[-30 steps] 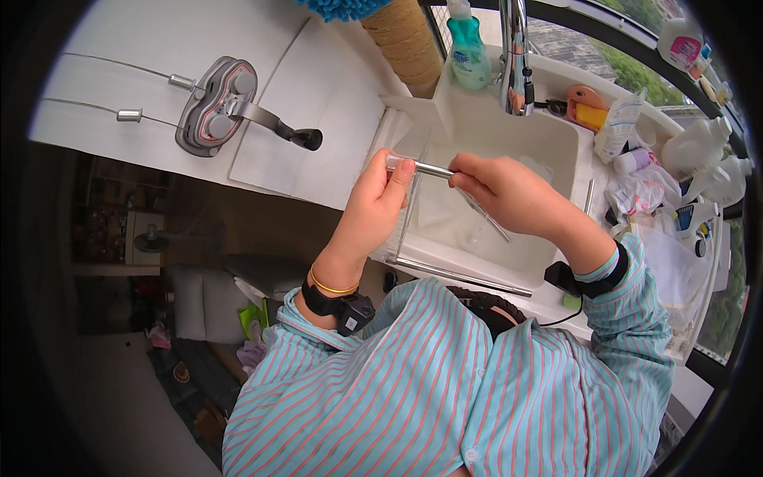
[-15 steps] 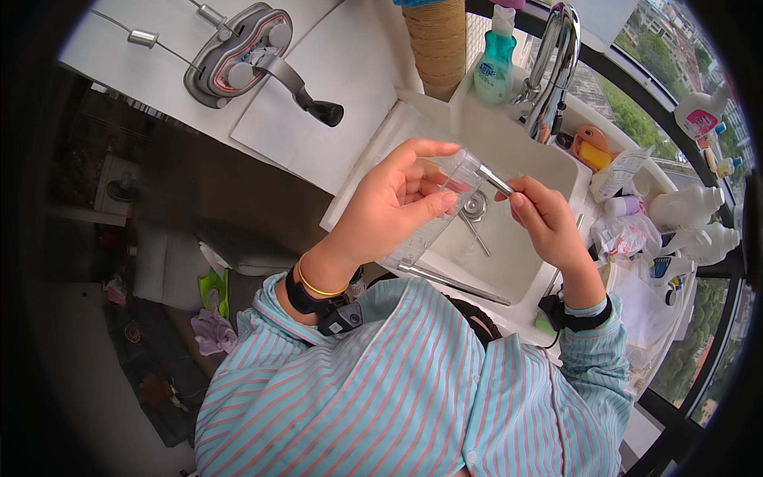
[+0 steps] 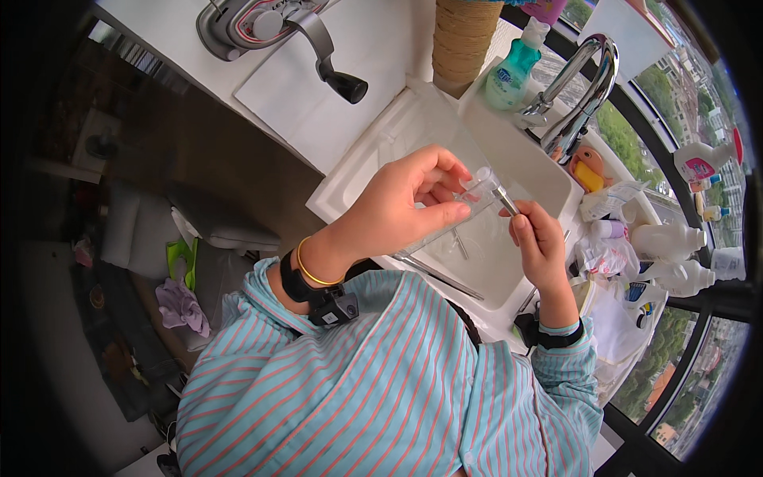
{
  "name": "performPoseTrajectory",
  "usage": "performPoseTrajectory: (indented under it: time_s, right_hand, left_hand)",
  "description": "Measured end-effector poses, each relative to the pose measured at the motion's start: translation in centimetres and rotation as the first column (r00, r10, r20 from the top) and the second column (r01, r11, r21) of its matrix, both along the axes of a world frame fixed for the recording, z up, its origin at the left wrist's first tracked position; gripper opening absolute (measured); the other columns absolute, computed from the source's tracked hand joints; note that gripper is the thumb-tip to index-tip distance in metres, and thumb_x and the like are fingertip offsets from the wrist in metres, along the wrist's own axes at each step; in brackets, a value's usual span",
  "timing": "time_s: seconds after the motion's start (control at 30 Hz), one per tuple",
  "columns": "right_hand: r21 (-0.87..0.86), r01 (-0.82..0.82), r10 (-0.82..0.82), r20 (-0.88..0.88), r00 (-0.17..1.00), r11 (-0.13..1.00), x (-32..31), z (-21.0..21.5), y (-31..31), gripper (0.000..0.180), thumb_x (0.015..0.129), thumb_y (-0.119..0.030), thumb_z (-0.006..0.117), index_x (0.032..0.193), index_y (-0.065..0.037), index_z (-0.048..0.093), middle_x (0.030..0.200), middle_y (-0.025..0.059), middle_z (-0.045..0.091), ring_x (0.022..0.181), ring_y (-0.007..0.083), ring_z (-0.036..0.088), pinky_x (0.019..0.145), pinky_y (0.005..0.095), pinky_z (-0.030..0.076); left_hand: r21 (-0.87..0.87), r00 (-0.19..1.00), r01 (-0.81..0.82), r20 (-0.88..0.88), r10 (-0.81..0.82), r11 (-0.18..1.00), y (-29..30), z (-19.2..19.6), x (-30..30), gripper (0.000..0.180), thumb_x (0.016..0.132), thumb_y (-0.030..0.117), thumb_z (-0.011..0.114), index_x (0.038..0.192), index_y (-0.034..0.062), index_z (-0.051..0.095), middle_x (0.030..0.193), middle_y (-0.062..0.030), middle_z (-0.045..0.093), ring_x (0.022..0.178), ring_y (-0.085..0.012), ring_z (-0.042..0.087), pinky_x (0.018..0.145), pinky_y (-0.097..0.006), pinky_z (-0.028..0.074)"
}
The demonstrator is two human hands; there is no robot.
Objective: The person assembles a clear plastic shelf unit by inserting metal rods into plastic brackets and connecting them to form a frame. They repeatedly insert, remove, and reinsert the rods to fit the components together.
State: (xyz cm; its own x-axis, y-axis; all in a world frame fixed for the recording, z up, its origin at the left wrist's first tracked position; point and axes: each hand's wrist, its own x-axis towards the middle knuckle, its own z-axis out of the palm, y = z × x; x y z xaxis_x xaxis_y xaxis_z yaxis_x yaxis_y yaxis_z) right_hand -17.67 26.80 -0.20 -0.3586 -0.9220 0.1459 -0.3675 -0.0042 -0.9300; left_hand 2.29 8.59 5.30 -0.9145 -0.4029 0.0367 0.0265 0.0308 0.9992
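Note:
Over a white sink [image 3: 520,151], my left hand [image 3: 393,208] is closed around a clear plastic container [image 3: 479,191], thumb on the near side and fingers behind. Its lower part is partly hidden by the hand. My right hand [image 3: 542,245] pinches a short shiny metal tube [image 3: 505,200] between thumb and fingertips. The tube's upper end meets the corner of the clear container; whether it is fixed there I cannot tell. Below the hands, a thin metal rod [image 3: 461,245] stands out against the basin.
A chrome faucet [image 3: 608,79] and green soap bottle [image 3: 513,75] stand behind the sink. White bottles [image 3: 668,241] and plastic bags crowd the right. A metal bar [image 3: 441,277] lies along the near rim. On the left counter sits a grey device with a black-knobbed crank [image 3: 347,86].
The whole view has shifted and turned slightly. Both hands keep their grips, with the container and the metal tube still end to end. The drain is now hidden behind them.

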Motion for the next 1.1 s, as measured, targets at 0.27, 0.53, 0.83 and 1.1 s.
performPoseTrajectory:
  time_s: [0.27, 0.53, 0.83, 1.1]
  right_hand:
    - [-0.121, -0.009, -0.058, -0.543, 0.837, 0.993, 2.6, 0.2, -1.6, 0.014, 0.092, -0.012, 0.071, 0.103, -0.006, 0.067, 0.081, 0.0094, 0.066, 0.068, 0.0286, 0.066, 0.06, 0.0379, 0.051]
    - [-0.061, -0.09, 0.026, -0.67, 0.742, 0.994, 8.3, -3.6, -2.0, 0.026, 0.09, -0.017, 0.068, 0.114, -0.008, 0.064, 0.079, 0.004, 0.059, 0.072, 0.0224, 0.065, 0.062, 0.037, 0.054]
    - [0.156, -0.348, 0.38, -0.311, 0.871, 0.924, 8.2, -6.8, -0.7, 0.026, 0.097, -0.019, 0.061, 0.12, -0.01, 0.068, 0.094, 0.0114, 0.064, 0.089, 0.0334, 0.066, 0.077, 0.0443, 0.055]
    - [0.576, 0.18, -0.084, -0.188, 0.978, 0.798, -4.3, -18.1, -4.6, 0.033, 0.101, -0.027, 0.051, 0.113, -0.003, 0.07, 0.116, 0.0205, 0.068, 0.107, 0.0404, 0.064, 0.092, 0.0498, 0.051]
  left_hand:
    - [0.343, 0.916, -0.209, 0.397, 0.06, 0.916, -8.3, -3.0, -4.1, 0.049, 0.096, 0.044, 0.072, 0.118, 0.0027, 0.06, 0.109, -0.0054, 0.063, 0.093, -0.0139, 0.06, 0.08, -0.031, 0.055]
    - [0.156, 0.844, -0.138, 0.535, 0.033, 0.978, -10.5, -5.6, -6.6, 0.034, 0.089, 0.035, 0.082, 0.096, 0.0075, 0.062, 0.095, -0.0013, 0.063, 0.089, -0.0129, 0.061, 0.078, -0.031, 0.051]
    - [-0.117, 0.874, -0.373, 0.287, 0.391, 0.92, -11.1, -4.4, -7.5, 0.031, 0.079, 0.017, 0.083, 0.077, 0.0063, 0.054, 0.093, -0.0072, 0.062, 0.077, -0.0135, 0.054, 0.068, -0.029, 0.047]
    - [-0.27, 0.895, -0.412, 0.058, 0.442, 0.87, -8.0, -2.1, -5.7, 0.028, 0.08, 0.007, 0.073, 0.073, 0.0037, 0.047, 0.093, -0.0068, 0.058, 0.075, -0.0127, 0.052, 0.069, -0.028, 0.048]
